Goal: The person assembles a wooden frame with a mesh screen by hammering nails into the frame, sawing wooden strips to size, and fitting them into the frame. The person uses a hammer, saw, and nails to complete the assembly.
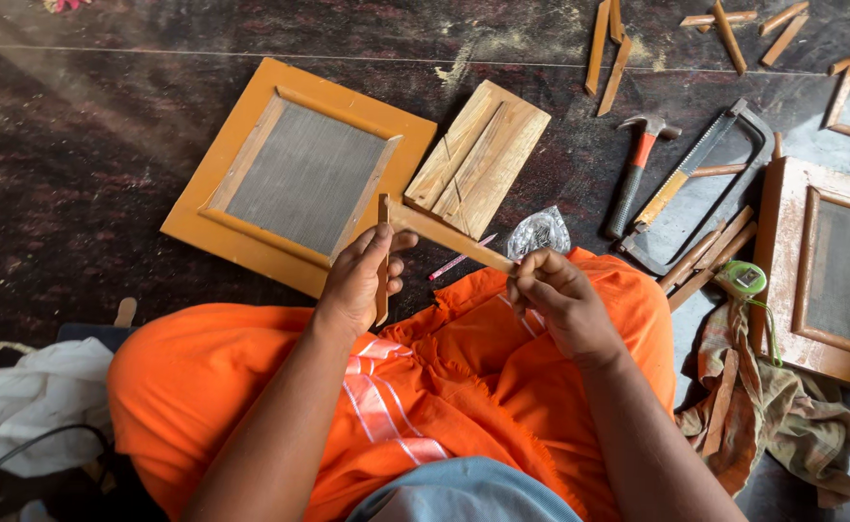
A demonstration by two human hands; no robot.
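Dark stone floor (pixel 106 145), sawdust near its far edge. Your left hand (pixel 362 280) and right hand (pixel 560 295) pinch two thin wooden strips (pixel 444 235) above your lap, fingers clenched at each end. Light, stiff, likely brittle; grip near the joint.

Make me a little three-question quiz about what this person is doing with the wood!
1. True or false: the left hand and right hand each grip a thin wooden strip.
2. Which tool lies right beside the red-necked claw hammer? A) hacksaw B) drill C) pliers
3. What fills the middle of the orange square wooden frame on the floor?

Key: 1 true. 2 A, the metal hacksaw. 3 grey mesh.
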